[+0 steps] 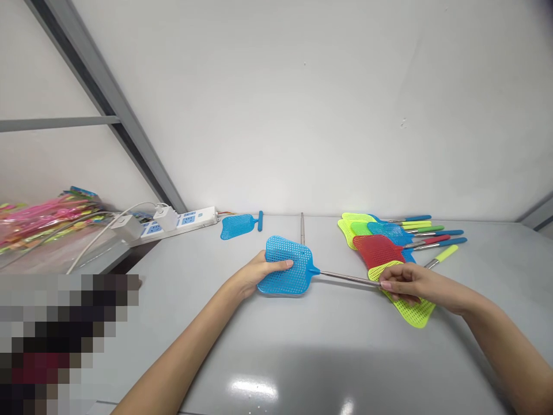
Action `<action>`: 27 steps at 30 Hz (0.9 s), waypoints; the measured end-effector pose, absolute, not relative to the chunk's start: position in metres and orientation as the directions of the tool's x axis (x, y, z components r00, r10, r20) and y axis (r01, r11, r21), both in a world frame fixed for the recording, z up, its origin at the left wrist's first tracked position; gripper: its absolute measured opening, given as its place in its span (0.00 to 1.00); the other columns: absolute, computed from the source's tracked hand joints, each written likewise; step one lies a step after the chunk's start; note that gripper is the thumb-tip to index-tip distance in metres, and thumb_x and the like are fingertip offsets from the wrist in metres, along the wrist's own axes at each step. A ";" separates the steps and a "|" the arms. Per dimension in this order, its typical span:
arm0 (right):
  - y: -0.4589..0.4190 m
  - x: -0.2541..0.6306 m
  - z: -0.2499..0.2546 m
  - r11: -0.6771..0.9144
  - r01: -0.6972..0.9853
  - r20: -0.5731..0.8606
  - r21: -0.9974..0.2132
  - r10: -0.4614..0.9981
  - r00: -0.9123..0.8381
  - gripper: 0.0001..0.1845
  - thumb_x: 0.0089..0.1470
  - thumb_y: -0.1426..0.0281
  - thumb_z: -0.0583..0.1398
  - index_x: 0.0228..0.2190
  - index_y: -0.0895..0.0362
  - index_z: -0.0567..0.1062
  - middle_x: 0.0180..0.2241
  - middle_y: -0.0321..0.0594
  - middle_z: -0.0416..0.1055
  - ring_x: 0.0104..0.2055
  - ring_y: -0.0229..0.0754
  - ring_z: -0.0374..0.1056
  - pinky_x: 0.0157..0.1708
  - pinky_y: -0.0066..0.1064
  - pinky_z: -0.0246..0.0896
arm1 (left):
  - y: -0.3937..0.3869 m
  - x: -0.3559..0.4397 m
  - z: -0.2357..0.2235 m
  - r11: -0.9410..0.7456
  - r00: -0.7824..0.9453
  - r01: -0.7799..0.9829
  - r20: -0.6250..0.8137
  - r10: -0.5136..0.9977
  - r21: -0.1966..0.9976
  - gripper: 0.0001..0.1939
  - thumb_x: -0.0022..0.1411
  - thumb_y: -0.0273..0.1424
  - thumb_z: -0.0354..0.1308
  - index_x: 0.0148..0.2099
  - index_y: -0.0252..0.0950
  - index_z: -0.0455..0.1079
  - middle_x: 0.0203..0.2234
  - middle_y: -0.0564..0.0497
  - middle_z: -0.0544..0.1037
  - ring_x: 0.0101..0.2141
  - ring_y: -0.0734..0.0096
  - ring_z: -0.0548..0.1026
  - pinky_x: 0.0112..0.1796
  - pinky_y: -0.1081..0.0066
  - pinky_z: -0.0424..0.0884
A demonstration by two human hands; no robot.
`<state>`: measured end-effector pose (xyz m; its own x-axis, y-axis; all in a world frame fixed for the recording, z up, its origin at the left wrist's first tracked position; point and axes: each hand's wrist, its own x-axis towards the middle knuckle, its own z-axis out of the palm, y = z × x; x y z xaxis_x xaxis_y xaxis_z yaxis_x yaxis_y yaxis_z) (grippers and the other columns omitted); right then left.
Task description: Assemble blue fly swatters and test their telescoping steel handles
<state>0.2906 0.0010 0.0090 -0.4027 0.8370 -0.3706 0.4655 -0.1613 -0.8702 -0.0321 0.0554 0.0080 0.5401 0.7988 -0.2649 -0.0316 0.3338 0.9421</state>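
Holding a blue swatter head [287, 281] over the middle of the grey surface [302, 357], the left hand [254, 275] has its thumb pressed on the mesh, fingers mostly hidden underneath. The right hand [408, 282] is pinching the head's metal rod [348, 278] between curled fingers, right over a yellow swatter [417, 314]. From where I'm standing there's a pile of swatters [380, 251] far right, plus another blue head [237, 226], a blue handle [260, 221] and a loose rod [302, 230] along the far side.

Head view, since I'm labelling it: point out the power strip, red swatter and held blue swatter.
Power strip [189, 220], head view: its top.
Red swatter [377, 249], head view: its mesh head.
Held blue swatter [292, 279], head view: its mesh.
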 end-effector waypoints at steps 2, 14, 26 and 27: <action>0.001 0.291 0.009 -0.154 0.477 -0.368 -0.865 0.840 -0.398 0.18 0.49 0.55 0.56 0.23 0.57 0.64 0.21 0.33 0.59 0.20 0.32 0.51 0.20 0.24 0.47 | 0.055 -0.032 0.008 0.330 0.537 -0.026 -0.265 0.801 0.943 0.20 0.48 0.33 0.62 0.45 0.34 0.69 0.41 0.44 0.74 0.39 0.59 0.73 0.43 0.61 0.68; 0.001 0.289 0.011 -0.087 0.556 -0.306 -0.826 0.899 -0.314 0.21 0.47 0.52 0.56 0.19 0.57 0.64 0.20 0.34 0.59 0.24 0.36 0.54 0.24 0.27 0.49 | 0.053 -0.029 0.004 0.361 0.493 -0.061 -0.287 0.822 0.931 0.16 0.48 0.28 0.60 0.42 0.34 0.69 0.37 0.47 0.76 0.37 0.60 0.74 0.40 0.62 0.69; 0.001 0.290 0.008 -0.106 0.534 -0.328 -0.839 0.881 -0.341 0.23 0.50 0.53 0.54 0.17 0.57 0.55 0.19 0.30 0.46 0.21 0.33 0.42 0.20 0.27 0.37 | 0.046 -0.020 0.001 0.375 0.423 -0.113 -0.298 0.856 0.920 0.16 0.44 0.26 0.62 0.39 0.33 0.70 0.34 0.47 0.77 0.35 0.60 0.75 0.38 0.63 0.70; 0.001 0.290 0.007 -0.115 0.536 -0.340 -0.836 0.876 -0.341 0.23 0.50 0.54 0.54 0.17 0.57 0.54 0.19 0.30 0.45 0.21 0.33 0.41 0.20 0.27 0.37 | 0.046 -0.020 0.000 0.375 0.426 -0.117 -0.295 0.855 0.920 0.16 0.44 0.26 0.62 0.39 0.33 0.70 0.34 0.48 0.77 0.35 0.60 0.75 0.37 0.63 0.71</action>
<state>0.2904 0.0014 0.0068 -0.3412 0.8765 -0.3396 0.5361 -0.1153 -0.8362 -0.0195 0.0460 0.0004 0.4265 0.8552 -0.2946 -0.1166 0.3749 0.9197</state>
